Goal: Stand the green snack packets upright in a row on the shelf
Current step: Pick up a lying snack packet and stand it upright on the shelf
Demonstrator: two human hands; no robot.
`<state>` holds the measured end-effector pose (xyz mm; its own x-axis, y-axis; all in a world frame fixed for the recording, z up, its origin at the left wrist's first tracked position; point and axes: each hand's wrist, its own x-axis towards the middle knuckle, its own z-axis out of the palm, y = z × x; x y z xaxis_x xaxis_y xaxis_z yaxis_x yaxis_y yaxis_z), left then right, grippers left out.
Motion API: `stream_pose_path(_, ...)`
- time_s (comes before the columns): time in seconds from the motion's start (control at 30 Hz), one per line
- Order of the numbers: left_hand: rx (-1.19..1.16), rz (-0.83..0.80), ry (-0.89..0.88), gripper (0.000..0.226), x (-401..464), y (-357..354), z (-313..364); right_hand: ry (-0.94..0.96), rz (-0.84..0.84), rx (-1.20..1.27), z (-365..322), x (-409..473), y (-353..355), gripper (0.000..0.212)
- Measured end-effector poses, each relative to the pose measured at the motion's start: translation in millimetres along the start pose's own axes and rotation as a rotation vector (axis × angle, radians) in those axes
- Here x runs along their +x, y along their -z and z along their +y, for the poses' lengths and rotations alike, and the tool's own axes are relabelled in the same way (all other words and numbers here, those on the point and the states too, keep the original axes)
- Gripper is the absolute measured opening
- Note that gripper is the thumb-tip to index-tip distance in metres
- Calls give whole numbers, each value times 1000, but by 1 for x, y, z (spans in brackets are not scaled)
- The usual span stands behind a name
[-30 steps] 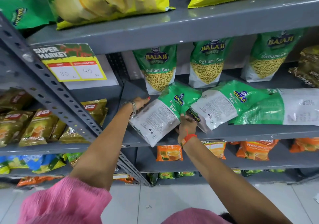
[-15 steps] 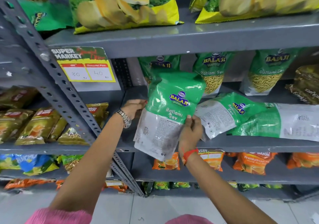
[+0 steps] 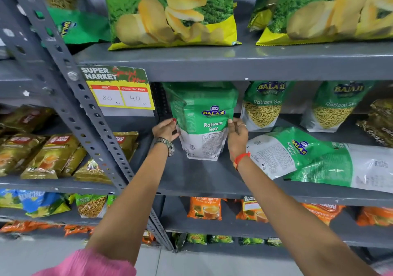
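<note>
A green and white Ratlami Sev packet (image 3: 204, 120) stands upright on the grey shelf (image 3: 200, 182), back side facing me. My left hand (image 3: 164, 129) grips its left edge and my right hand (image 3: 237, 133) grips its right edge. Behind and to the right, two more green packets stand upright at the back, one (image 3: 262, 103) close by and one (image 3: 333, 105) further right. Two green packets lie flat on the shelf to the right, the nearer one (image 3: 282, 150) partly under a second (image 3: 348, 169). Any packet behind the held one is hidden.
A slanted grey perforated upright (image 3: 89, 114) borders the shelf on the left, with a yellow price tag (image 3: 121, 95) beside it. Large chip bags (image 3: 172, 14) sit on the shelf above. Gold tea packets (image 3: 49, 154) fill the left bay, orange packets (image 3: 205, 208) the shelf below.
The packet went from lying tilted at the shelf's front, to lifted in both hands, to standing upright further back on the shelf. Both hands moved up and inward with it.
</note>
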<state>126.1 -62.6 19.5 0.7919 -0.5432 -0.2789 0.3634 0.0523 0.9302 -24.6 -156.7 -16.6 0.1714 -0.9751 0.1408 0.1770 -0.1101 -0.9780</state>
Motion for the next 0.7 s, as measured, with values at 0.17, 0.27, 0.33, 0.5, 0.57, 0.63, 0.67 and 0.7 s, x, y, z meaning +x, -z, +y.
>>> stream_pose_path(0.17, 47, 217, -350, 20, -5, -3, -7, -29, 8, -14, 8, -3, 10, 22)
stream_pose_path(0.27, 241, 81, -577, 36, -37, -13, -19, -31, -8, -7, 13, -10, 18, 30)
stream_pose_path(0.33, 414, -106, -623, 55, -58, -20, -31, -4, -42, -26, 12, -22, 19, 42)
stream_pose_path(0.5, 638, -160, -693, 86, -70, -25, -47, 68, -58, -75, 12, -51, 8, 45)
stream_pose_path(0.57, 570, -149, -656, 71, -70, -20, -46, 66, -101, -109, 12, -52, 4, 46)
stream_pose_path(0.63, 455, -167, -600, 62, -62, -12, -42, 53, -160, -140, 9, -50, 0, 52)
stream_pose_path(0.67, 403, -168, -576, 58, -57, -7, -41, 41, -168, -130, 8, -49, -1, 53)
stream_pose_path(0.7, 357, -154, -549, 53, -52, -2, -38, 27, -164, -95, 6, -47, -4, 52)
